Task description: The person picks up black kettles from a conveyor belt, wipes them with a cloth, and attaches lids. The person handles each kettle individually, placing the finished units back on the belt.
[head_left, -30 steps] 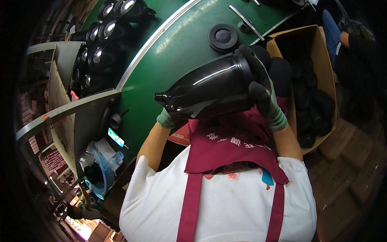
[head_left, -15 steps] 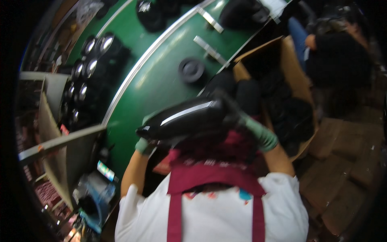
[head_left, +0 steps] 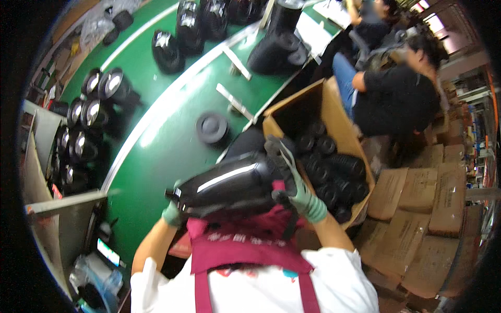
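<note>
A glossy black appliance housing [head_left: 224, 189], rounded and tapering to the left, lies sideways in front of my maroon apron. My left hand [head_left: 171, 213], in a pale green glove, grips its narrow left end, fingers partly hidden behind it. At the wide right end is my right hand [head_left: 300, 192], in a green glove with dark grey palm and fingers. Its fingers and thumb are stretched apart, palm facing the housing's end. Whether the palm touches the housing I cannot tell. Beyond the housing a round black part [head_left: 212, 128] sits on the green conveyor table [head_left: 169, 143].
An open cardboard box [head_left: 292, 101] holding several black cylindrical parts stands right of the table. Several shiny black housings stand at left [head_left: 96, 112] and far side [head_left: 190, 31]. Stacked cartons [head_left: 402, 224] fill the right. A person in black [head_left: 399, 96] sits beyond the box.
The view has swung right, so the scene sits further left. My right hand's fingers now show spread beside the housing's end; the housing stays before my apron in my left hand.
</note>
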`<action>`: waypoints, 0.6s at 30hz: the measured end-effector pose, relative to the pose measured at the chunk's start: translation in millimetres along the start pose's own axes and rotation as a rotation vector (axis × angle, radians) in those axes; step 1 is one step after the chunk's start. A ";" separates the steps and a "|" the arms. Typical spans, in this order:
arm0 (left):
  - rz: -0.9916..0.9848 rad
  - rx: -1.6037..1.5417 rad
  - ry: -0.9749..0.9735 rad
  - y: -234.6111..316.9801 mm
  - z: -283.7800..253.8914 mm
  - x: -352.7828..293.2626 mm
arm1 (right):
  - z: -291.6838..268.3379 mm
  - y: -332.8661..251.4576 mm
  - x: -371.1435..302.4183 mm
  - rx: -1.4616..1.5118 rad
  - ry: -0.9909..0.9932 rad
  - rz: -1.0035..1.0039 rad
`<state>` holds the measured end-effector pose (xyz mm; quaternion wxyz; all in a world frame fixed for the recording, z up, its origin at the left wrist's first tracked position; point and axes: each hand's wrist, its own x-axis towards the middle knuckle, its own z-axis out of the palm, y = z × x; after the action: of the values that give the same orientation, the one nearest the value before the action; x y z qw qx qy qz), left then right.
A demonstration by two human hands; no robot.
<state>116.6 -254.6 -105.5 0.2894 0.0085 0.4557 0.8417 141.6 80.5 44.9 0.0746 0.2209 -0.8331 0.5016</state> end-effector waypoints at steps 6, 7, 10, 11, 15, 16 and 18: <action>0.379 1.015 -0.004 108.6 77.8 10.5 | 12.8 17.8 -12.0 0.466 0.010 0.323; 0.454 1.118 -0.050 124.0 86.4 9.6 | 7.3 15.3 -13.9 0.444 0.010 0.345; 0.038 0.219 0.062 66.7 24.4 -2.1 | 6.7 -0.9 -14.6 0.340 0.035 0.192; 0.061 0.203 0.064 60.8 26.0 -3.7 | 14.9 -2.4 -17.6 0.347 0.066 0.156; 0.071 0.535 0.157 95.0 55.3 0.6 | 33.5 17.1 -15.3 0.567 0.058 0.295; 0.444 1.210 -0.026 122.9 80.9 5.6 | 29.6 24.3 -13.4 0.611 0.027 0.377; 0.506 1.220 -0.120 134.7 90.3 8.7 | 18.8 31.6 -6.1 0.583 -0.003 0.410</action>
<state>69.9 -237.7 49.1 0.0509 0.3244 0.8178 0.4726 134.9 78.6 8.3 -0.0948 0.0619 -0.6821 0.7225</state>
